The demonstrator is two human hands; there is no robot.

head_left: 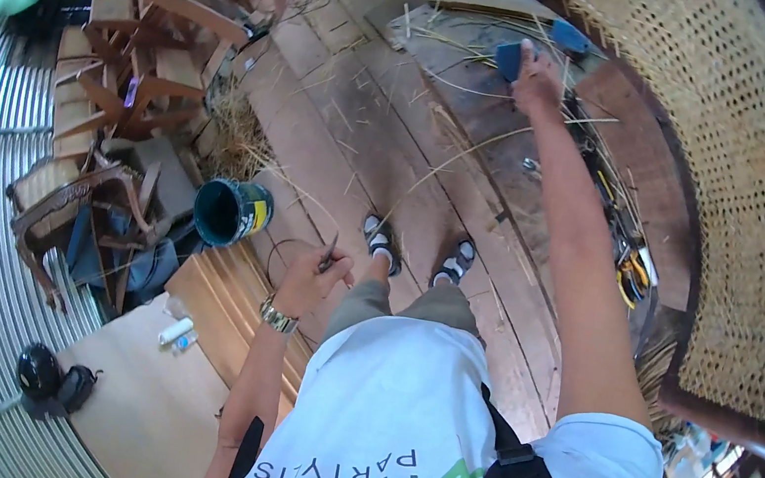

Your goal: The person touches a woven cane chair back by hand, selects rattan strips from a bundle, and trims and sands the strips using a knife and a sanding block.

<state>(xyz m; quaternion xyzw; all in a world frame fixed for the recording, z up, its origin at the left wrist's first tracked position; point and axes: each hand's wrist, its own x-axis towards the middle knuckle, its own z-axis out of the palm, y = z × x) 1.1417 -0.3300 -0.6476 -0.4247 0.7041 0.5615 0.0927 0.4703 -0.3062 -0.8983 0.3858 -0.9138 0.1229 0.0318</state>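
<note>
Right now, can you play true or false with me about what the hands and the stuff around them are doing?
1. The right hand reaches out to a blue block. True.
2. The left hand is empty. False: it pinches a thin strip of cane.
3. The green bucket stands upright. False: it lies tipped on its side.
4. A watch sits on the left wrist. True.
5. The woven cane panel is at the person's left. False: right.

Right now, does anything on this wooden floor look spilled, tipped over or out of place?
Yes. The dark green bucket lies tipped on its side near the left hand, its opening facing the camera. Loose pale straw strands are scattered over the plank floor.
</note>
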